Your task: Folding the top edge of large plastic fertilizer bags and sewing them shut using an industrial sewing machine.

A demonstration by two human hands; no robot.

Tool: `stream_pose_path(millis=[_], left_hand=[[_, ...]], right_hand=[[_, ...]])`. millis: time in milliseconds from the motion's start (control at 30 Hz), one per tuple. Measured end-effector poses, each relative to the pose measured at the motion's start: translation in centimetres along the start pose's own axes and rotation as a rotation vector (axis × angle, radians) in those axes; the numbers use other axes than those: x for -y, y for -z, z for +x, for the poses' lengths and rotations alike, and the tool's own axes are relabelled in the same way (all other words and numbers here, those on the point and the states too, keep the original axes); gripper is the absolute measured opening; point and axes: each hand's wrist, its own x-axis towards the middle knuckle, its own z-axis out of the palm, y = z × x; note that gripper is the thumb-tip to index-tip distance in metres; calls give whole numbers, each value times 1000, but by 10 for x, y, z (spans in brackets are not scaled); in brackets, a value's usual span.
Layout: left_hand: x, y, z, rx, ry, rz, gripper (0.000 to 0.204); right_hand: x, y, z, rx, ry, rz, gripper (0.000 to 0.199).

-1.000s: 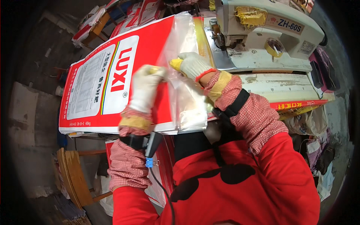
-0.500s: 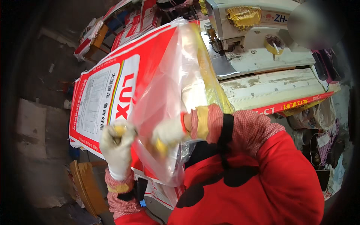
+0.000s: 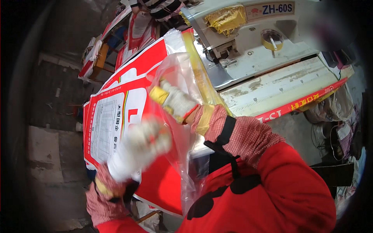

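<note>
Closest in, the person wears a red top with checked sleeve covers and white work gloves. The left hand [image 3: 138, 149] is blurry, low over the near part of the red and white sack [image 3: 116, 128], and I cannot tell if it grips anything. Just past it, the right hand [image 3: 175, 101] sits inside the clear plastic liner bag [image 3: 176, 77], with its yellow-tipped fingers closed on the thin plastic. The liner puffs up over the sack, near the sack's right edge. The sack lies flat with its far right corner by the left edge of the sewing table [image 3: 272, 87] and its near end hanging off toward the floor. Farther back, a pale sewing machine [image 3: 248, 31] stands on the table. Beyond the sack's far left corner, more red and white sacks [image 3: 132, 27] lie in a pile.
</note>
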Motion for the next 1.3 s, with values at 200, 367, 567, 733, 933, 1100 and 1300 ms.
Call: stream_pose_path(millis=[200, 367, 567, 733, 933, 1100, 1300], left_hand=[[41, 15, 138, -271, -270, 1132, 36], [40, -22, 134, 373, -306, 959, 6], [82, 17, 160, -365, 28, 1367, 17], [63, 45, 185, -199, 260, 1342, 19], [-6, 135, 213, -313, 201, 1483, 26], [-23, 133, 198, -345, 257, 1262, 31], [-20, 111, 204, -252, 373, 1285, 28]], right_hand=[[33, -4, -18, 502, -129, 236, 47], [-12, -47, -19, 632, 573, -443, 49], [14, -36, -18, 778, -15, -93, 45], [3, -99, -45, 684, 493, -313, 25], [6, -21, -134, 919, 473, -688, 20], [-28, 79, -135, 1102, 419, -931, 19], [-23, 110, -119, -475, 73, -37, 52]])
